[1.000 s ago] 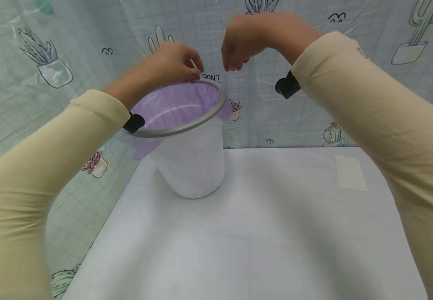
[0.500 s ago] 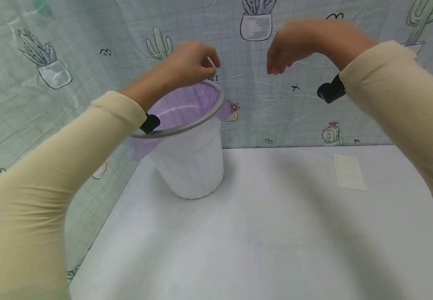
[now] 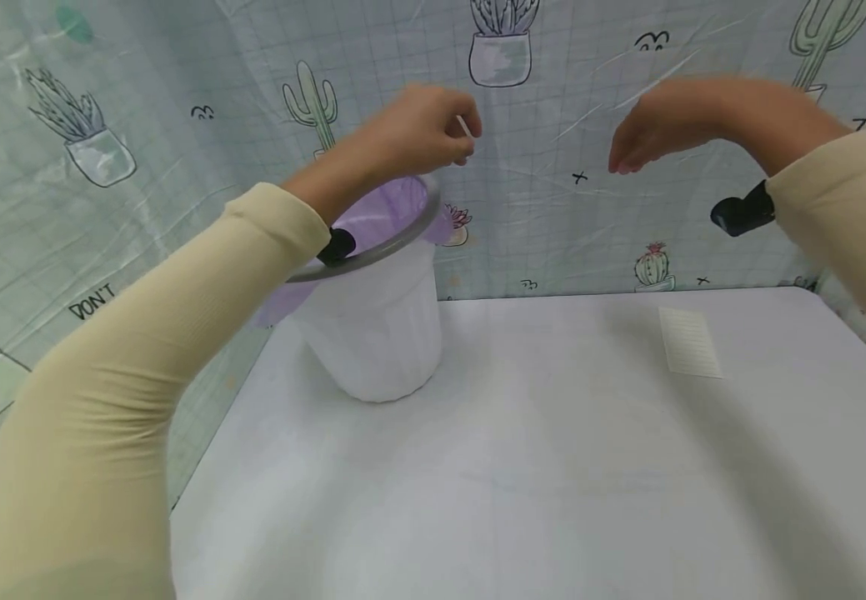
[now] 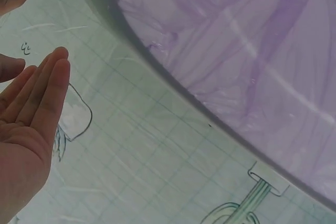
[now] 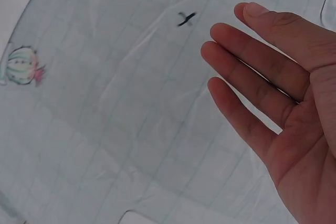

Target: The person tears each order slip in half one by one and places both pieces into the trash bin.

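A white trash bin (image 3: 374, 337) with a grey rim ring (image 4: 173, 88) stands at the back left of the table. Its purple liner bag (image 4: 231, 51) lines the inside and folds out over the rim. My left hand (image 3: 433, 127) hovers above and beside the bin's right rim, holding nothing; the left wrist view shows its fingers nearly straight, apart from the ring. Further right, my right hand (image 3: 665, 125) hangs in the air before the back wall. Its fingers (image 5: 247, 82) are extended and the palm holds nothing.
On the right of the white table (image 3: 523, 467) lies a small lined paper sheet (image 3: 690, 342). A cactus-print sheet (image 3: 553, 208) covers the walls behind and to the left, close to the bin.
My right hand has moved well to the right, away from the bin. My left hand has lifted off the rim area and shifted right. The bin stays in place.
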Tool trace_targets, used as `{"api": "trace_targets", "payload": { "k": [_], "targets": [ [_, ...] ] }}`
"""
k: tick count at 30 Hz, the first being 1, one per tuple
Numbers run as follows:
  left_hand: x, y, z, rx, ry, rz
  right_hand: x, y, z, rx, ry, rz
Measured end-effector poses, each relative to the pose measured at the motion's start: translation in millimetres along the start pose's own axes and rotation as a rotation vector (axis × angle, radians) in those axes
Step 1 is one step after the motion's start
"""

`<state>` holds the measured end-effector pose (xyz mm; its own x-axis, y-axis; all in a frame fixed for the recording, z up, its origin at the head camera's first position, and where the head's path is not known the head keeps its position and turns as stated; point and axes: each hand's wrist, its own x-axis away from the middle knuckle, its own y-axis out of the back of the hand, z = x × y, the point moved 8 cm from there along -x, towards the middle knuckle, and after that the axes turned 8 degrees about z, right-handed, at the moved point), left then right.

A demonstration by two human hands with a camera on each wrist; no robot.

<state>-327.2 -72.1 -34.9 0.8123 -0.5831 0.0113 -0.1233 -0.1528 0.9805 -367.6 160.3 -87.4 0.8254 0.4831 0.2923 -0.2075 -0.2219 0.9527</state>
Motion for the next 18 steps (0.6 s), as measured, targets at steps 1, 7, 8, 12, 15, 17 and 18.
{"api": "trace_targets", "payload": {
  "k": [1,7,8,12,15,17,18],
  "targets": [
    [-1.0,-0.7,-2.3,-0.004,-0.004,0.0,3.8,-4.4,-4.8,-0.001,-0.001,-0.003],
    [-7.8,-2.7,-13.2,-0.019,-0.027,-0.004,19.5,-29.0,-31.0,-0.026,-0.009,-0.025],
    [-9.3,-2.9,-15.4,-0.019,-0.032,-0.005,21.0,-33.4,-35.1,-0.034,-0.018,-0.023],
    [-14.9,-5.8,-27.9,-0.014,-0.058,-0.003,25.8,-55.3,-49.1,-0.086,-0.056,0.014],
    [-18.7,-9.8,-40.8,-0.008,-0.096,0.004,28.4,-71.9,-55.9,-0.128,-0.069,0.034],
    [-21.3,-12.8,-49.3,-0.005,-0.121,0.009,29.7,-83.1,-59.2,-0.15,-0.07,0.043],
    [-22.8,-14.3,-53.0,-0.008,-0.133,0.009,30.0,-88.9,-60.6,-0.161,-0.072,0.049]
  ]
}}
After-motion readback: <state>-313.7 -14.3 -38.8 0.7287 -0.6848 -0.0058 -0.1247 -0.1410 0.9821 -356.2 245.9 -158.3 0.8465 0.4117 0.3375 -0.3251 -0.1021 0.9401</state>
